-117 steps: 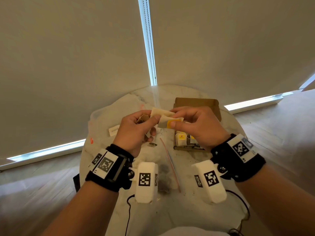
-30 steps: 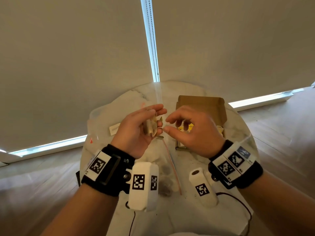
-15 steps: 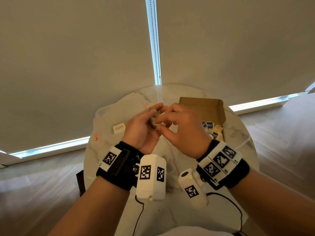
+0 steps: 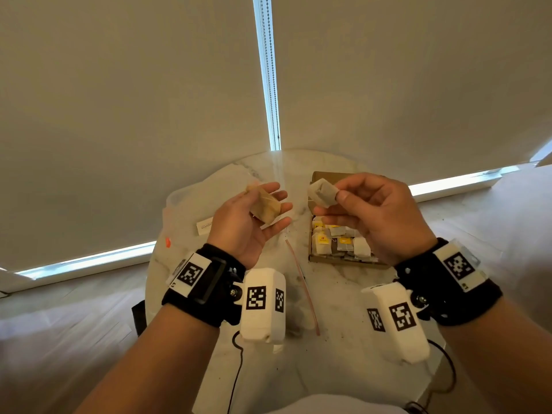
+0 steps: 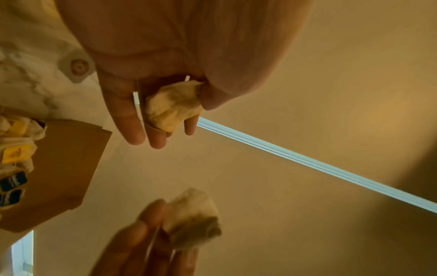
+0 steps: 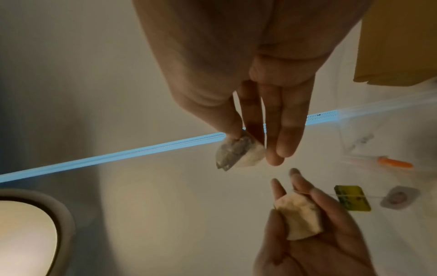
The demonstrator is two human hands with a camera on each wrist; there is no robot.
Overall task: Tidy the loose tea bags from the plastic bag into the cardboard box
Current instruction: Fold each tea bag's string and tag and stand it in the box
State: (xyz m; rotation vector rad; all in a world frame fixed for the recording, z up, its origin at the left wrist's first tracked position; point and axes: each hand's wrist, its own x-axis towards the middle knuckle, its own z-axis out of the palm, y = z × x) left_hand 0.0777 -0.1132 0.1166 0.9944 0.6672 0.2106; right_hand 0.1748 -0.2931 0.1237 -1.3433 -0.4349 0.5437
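My left hand (image 4: 270,209) is raised above the round marble table, palm up, holding a tan tea bag (image 4: 264,204) between thumb and fingers (image 5: 173,104). Its yellow tag (image 6: 352,198) dangles on a string. Over the far end of the cardboard box (image 4: 343,260), my right hand (image 4: 333,198) pinches a paler tea bag (image 4: 322,192) between thumb and fingertips (image 6: 238,153). The open box lies at the right and holds several tea bags with yellow tags (image 4: 324,239). A clear plastic bag (image 4: 209,189) lies flat on the left of the table.
The plastic bag has a white label (image 4: 204,227) and an orange slider (image 4: 168,242). A thin red strip (image 4: 301,282) runs along the table between my wrists. A black cable (image 4: 236,372) hangs at the near edge. Closed blinds stand behind the table.
Half a second ago both hands met at one bundle in front of me. They have since drawn apart, each with one tea bag, the right hand shifting over the box.
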